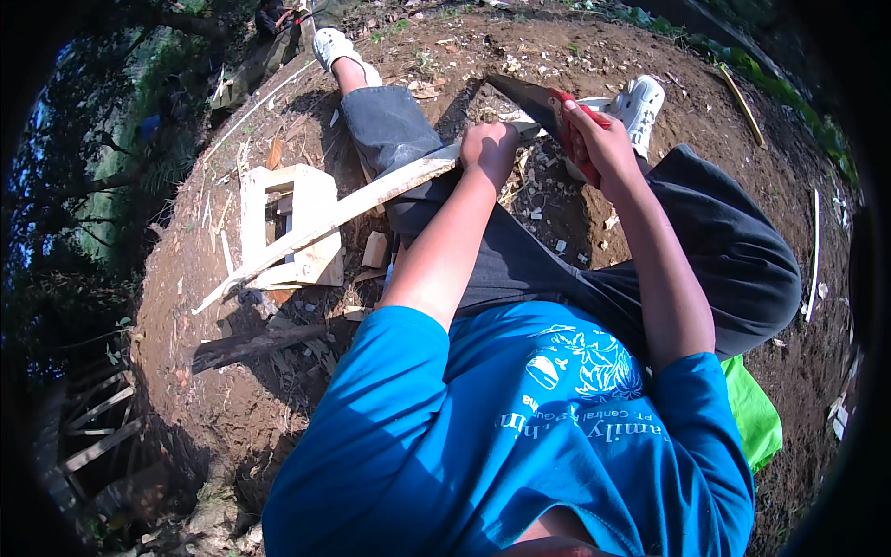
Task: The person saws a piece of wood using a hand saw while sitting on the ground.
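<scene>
Lying across the left leg [394,121], the wood strip [371,197] looks light and stiff, best held near the saw [527,100]; the left hand [490,151] clenches it, the right hand [603,151] grips the saw's handle [576,153].

Hard sun bleaches the wooden strip [408,176] and throws crisp shadows; trees [93,213] beyond the left edge of the soil [167,390] look dim, blurred, fisheye-bent.

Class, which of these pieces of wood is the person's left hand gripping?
The long pale strip, slanting from the left hand over the pale frame; that frame and the dark piece lie unheld on the ground.
</scene>
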The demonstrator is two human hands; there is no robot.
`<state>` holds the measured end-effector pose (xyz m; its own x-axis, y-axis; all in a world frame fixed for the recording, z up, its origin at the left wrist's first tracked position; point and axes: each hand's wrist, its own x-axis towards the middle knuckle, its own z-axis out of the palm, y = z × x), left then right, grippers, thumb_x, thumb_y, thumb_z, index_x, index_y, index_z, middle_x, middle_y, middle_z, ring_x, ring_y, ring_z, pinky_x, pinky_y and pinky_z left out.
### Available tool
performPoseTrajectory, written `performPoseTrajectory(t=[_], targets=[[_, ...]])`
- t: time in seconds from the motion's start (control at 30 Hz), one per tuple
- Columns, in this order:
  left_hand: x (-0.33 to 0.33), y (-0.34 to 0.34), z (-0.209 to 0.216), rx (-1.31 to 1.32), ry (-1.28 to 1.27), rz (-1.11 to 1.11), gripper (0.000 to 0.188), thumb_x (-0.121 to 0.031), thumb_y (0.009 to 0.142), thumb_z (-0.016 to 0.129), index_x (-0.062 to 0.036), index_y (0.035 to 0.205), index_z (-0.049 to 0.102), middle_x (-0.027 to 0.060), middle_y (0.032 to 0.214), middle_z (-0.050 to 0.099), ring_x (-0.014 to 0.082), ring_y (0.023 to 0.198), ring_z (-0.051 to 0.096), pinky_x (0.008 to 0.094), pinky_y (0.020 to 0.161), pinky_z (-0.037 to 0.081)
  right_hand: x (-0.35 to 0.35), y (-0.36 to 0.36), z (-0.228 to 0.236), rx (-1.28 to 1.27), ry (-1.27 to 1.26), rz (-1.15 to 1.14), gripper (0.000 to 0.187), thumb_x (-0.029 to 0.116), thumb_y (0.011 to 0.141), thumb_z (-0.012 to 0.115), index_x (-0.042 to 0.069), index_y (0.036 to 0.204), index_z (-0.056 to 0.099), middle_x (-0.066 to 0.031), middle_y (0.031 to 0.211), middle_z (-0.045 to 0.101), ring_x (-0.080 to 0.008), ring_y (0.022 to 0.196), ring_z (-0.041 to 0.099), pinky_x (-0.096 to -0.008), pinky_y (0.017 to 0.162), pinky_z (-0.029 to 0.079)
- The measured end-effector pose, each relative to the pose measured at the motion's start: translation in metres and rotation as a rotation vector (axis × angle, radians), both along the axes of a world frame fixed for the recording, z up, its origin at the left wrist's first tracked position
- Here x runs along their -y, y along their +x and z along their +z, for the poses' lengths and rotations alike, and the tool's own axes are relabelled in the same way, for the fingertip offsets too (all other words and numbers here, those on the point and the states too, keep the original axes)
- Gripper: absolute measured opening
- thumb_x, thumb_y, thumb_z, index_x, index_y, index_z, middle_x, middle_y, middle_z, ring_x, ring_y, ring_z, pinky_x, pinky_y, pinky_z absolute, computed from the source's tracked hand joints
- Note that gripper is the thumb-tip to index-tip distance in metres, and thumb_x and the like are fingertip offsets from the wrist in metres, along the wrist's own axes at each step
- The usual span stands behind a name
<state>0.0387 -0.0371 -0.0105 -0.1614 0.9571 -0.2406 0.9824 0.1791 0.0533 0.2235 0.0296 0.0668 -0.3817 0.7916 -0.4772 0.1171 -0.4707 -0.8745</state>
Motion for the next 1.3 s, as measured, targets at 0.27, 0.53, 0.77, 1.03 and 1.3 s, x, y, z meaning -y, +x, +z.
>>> performPoseTrajectory(t=[0.27, 0.53, 0.77, 1.03, 1.3], targets=[[-0.008, -0.008, 0.005, 0.211, -0.303, 0.197, 0.089, -0.042, 0.080, 0.072, -0.0070, 0.153, 0.035, 0.0193, 0.152, 0.050, 0.0416, 0.142, 0.046, 0.0594, 0.117, 0.035, 0.061, 0.036, -0.043, 0.000, 0.067, -0.159, 0.038, 0.039, 0.101, 0.069, 0.007, 0.081, 0.060, 0.0009, 0.063, 0.056, -0.0089, 0.053, 0.052, -0.0245, 0.052, 0.043], [-0.026, -0.061, -0.012, 0.432, -0.459, 0.013, 0.076, -0.048, 0.065, 0.079, -0.0215, 0.135, 0.065, 0.0106, 0.133, 0.070, 0.0290, 0.121, 0.067, 0.0426, 0.103, 0.052, 0.065, 0.034, -0.050, -0.075, 0.094, -0.135, 0.033, 0.036, 0.100, 0.071, 0.005, 0.090, 0.066, 0.0027, 0.068, 0.057, -0.0062, 0.056, 0.053, -0.0237, 0.050, 0.040], [-0.025, -0.061, 0.032, 0.166, -0.337, -0.035, 0.086, -0.039, 0.069, 0.074, -0.0082, 0.147, 0.053, 0.0198, 0.128, 0.069, 0.0333, 0.119, 0.067, 0.0450, 0.101, 0.054, 0.077, 0.021, -0.044, -0.047, 0.094, -0.065, 0.033, 0.038, 0.100, 0.069, 0.007, 0.091, 0.065, 0.0035, 0.067, 0.056, -0.0061, 0.056, 0.054, -0.0239, 0.050, 0.042], [0.005, -0.055, -0.003, 0.013, -0.122, -0.064, 0.090, -0.033, 0.074, 0.080, -0.0118, 0.153, 0.042, 0.0175, 0.133, 0.061, 0.0364, 0.126, 0.059, 0.0507, 0.106, 0.046, 0.067, 0.022, -0.039, 0.087, 0.114, 0.006, 0.033, 0.037, 0.100, 0.069, 0.005, 0.094, 0.065, 0.0048, 0.067, 0.055, -0.0055, 0.053, 0.050, -0.0254, 0.047, 0.039], [0.021, -0.051, -0.023, -0.164, 0.105, -0.155, 0.075, -0.028, 0.078, 0.080, -0.0120, 0.145, 0.050, 0.0144, 0.127, 0.061, 0.0324, 0.118, 0.061, 0.0464, 0.099, 0.046, 0.060, 0.029, 0.005, -0.014, 0.148, -0.151, 0.034, 0.035, 0.098, 0.072, 0.005, 0.084, 0.065, 0.0044, 0.068, 0.056, -0.0045, 0.058, 0.051, -0.0231, 0.053, 0.042]])
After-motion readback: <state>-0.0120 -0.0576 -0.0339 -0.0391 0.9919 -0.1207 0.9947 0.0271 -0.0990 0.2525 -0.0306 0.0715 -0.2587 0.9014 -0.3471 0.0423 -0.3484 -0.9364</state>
